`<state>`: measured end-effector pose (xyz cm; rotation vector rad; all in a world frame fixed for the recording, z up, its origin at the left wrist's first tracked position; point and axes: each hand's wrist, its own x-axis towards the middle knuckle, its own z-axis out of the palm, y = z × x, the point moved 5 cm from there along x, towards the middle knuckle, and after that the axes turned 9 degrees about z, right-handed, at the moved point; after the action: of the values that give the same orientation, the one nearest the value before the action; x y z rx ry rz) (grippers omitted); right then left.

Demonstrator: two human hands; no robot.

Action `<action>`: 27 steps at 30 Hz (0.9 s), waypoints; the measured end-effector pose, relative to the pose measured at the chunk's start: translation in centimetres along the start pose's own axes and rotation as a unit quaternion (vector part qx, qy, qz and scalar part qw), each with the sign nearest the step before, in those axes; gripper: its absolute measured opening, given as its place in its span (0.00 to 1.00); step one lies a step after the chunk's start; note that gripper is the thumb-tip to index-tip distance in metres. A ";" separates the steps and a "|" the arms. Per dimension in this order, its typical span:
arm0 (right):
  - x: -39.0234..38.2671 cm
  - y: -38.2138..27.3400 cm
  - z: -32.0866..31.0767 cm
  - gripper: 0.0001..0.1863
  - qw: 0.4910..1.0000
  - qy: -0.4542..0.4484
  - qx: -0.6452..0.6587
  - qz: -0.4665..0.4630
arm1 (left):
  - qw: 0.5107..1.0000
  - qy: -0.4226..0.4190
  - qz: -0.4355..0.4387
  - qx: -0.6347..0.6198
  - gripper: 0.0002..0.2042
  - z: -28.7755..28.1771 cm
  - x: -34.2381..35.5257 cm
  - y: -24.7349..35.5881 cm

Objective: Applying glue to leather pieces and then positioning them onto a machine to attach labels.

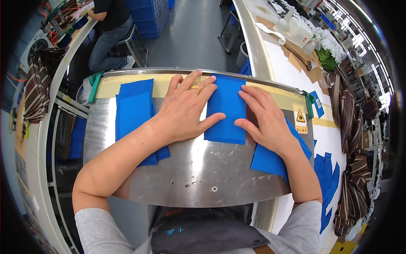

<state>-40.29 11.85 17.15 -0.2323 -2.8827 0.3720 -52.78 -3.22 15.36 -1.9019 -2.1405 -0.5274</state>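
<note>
A blue rectangular fabric piece (226, 114) lies flat on the metal worktop (190, 178), its far end close to the top rail. My left hand (186, 106), with a gold ring, rests over its left edge, fingers stretched out and thumb on the cloth. On its right edge lie the fingertips of my right hand (264, 116), fingers apart. A stack of blue fabric pieces (133, 110) sits at the left, partly under my left forearm. More blue pieces (268, 161) lie at the right, partly hidden by my right wrist.
Green clamps (95, 86) (309, 104) grip both far corners of the worktop. On the right-hand table lie blue strips (325, 182), striped brown fabric (349, 110) and a hammer (308, 64). A seated person (112, 34) works at the far left, near blue crates (148, 17).
</note>
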 end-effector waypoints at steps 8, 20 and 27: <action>-0.1 1.0 0.8 0.34 0.995 0.040 -0.088 0.003 | 0.999 -0.013 0.004 -0.030 0.30 0.7 -0.2 0.3; 0.1 0.7 0.8 0.28 0.994 0.057 -0.088 -0.017 | 0.999 -0.021 0.000 -0.030 0.33 0.5 -0.2 0.6; 0.1 0.5 0.8 0.26 0.995 0.048 -0.081 -0.010 | 0.999 -0.010 0.011 -0.035 0.33 0.3 -0.1 0.6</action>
<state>-40.55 12.17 16.28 -0.2405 -2.8199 0.1185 -52.15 -3.14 15.14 -1.9737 -2.1377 -0.5891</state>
